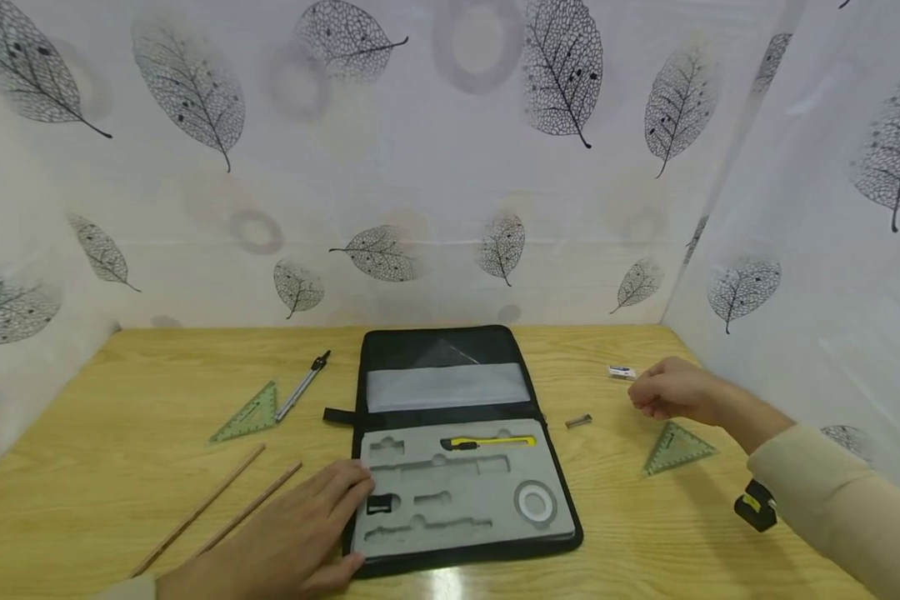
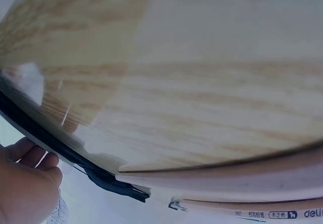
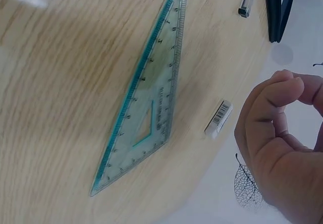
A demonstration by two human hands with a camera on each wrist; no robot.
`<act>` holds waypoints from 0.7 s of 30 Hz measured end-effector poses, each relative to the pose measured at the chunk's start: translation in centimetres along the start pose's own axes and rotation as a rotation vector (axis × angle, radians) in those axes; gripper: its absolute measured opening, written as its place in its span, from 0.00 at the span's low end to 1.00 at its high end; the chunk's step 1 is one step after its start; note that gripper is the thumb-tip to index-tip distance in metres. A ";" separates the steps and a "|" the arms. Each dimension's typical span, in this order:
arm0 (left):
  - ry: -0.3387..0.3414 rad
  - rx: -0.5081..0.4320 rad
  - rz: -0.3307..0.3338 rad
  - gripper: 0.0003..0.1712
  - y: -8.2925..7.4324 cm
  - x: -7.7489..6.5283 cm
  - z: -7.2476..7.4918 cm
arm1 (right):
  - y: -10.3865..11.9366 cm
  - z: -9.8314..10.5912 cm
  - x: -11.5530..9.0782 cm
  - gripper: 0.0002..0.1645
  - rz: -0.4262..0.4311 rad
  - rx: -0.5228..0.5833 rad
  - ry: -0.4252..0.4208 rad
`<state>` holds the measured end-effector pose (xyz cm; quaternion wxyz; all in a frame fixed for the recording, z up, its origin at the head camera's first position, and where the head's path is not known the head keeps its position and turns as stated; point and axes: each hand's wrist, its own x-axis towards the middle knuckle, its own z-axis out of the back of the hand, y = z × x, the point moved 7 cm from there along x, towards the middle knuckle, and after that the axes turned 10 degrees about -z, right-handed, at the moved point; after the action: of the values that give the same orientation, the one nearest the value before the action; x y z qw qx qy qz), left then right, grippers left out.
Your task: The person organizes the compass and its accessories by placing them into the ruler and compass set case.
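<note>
An unzipped black case (image 1: 465, 546) lies flat, its grey insert holding a yellow utility knife (image 1: 491, 442), a white tape roll (image 1: 536, 503) and a black sharpener (image 1: 379, 503). My left hand (image 1: 285, 533) rests on the case's left edge, its fingers relaxed along the rim. Over the right side of the table, my right hand (image 1: 675, 388) hovers just beside a white eraser (image 1: 621, 372). Its fingers (image 3: 270, 95) curl toward the thumb around a hollow, with nothing visible inside. Below that hand lies a green clear set square (image 1: 677, 450).
Left of the case lie two wooden pencils (image 1: 202, 504), a second set square (image 1: 249, 414) and a compass (image 1: 302, 388). A small clear tube (image 1: 579, 421) lies to its right. A black-and-yellow object (image 1: 756, 506) sits by the right sleeve. Leaf-patterned sheeting (image 1: 450, 275) encloses the table.
</note>
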<state>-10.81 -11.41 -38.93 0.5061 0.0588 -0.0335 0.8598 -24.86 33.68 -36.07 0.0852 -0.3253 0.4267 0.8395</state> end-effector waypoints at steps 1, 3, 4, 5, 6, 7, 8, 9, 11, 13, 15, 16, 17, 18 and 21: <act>0.000 -0.006 0.001 0.37 0.0 0.0 0.1 | -0.2 0.1 -0.1 0.10 0.002 0.003 -0.004; 0.002 -0.019 0.008 0.36 -0.1 0.0 0.1 | -0.4 0.1 0.0 0.09 0.005 0.000 -0.014; -0.001 -0.021 0.008 0.36 -0.1 0.0 0.1 | -0.5 -0.1 0.0 0.09 0.006 -0.004 -0.017; -0.004 -0.022 0.008 0.36 -0.2 0.0 0.1 | -0.5 -0.3 0.1 0.08 0.005 -0.008 -0.020; -0.009 -0.021 0.006 0.36 -0.2 0.0 0.2 | -0.5 -0.6 0.3 0.08 0.004 -0.012 -0.023; -0.011 -0.020 0.005 0.36 -0.2 0.0 0.2 | -0.4 -1.0 0.5 0.09 0.006 -0.018 -0.023; -0.011 -0.018 0.005 0.36 -0.2 0.0 0.2 | -0.4 -1.4 0.8 0.09 0.006 -0.023 -0.023; -0.016 -0.014 0.002 0.36 -0.2 0.0 0.2 | -0.2 -1.9 1.1 0.09 0.006 -0.027 -0.024; -0.025 -0.007 -0.003 0.36 -0.3 0.0 0.2 | 0.0 -2.6 1.6 0.08 0.001 -0.012 -0.032; -0.036 0.004 -0.009 0.36 -0.3 0.0 0.3 | 0.3 -3.2 2.0 0.06 0.010 -0.003 -0.032; -0.045 0.015 -0.013 0.36 -0.3 0.0 0.4 | 0.5 -3.7 2.4 0.07 0.010 0.011 -0.044; -0.048 0.017 -0.014 0.36 -0.3 0.0 0.3 | 0.6 -4.0 2.6 0.08 0.009 0.013 -0.049; -0.050 0.019 -0.016 0.36 -0.3 0.0 0.3 | 0.7 -4.2 2.8 0.09 0.005 0.007 -0.058; -0.051 0.019 -0.017 0.36 -0.3 0.0 0.3 | 0.7 -4.3 3.0 0.09 -0.002 -0.003 -0.072; -0.045 0.018 -0.018 0.36 -0.2 -0.1 0.2 | 0.8 -4.7 3.4 0.09 -0.039 -0.043 -0.126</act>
<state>-10.63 -11.41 -38.70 0.5126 0.0832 -0.0366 0.8538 -25.61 29.13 -39.60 0.1216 -0.2818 0.3960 0.8654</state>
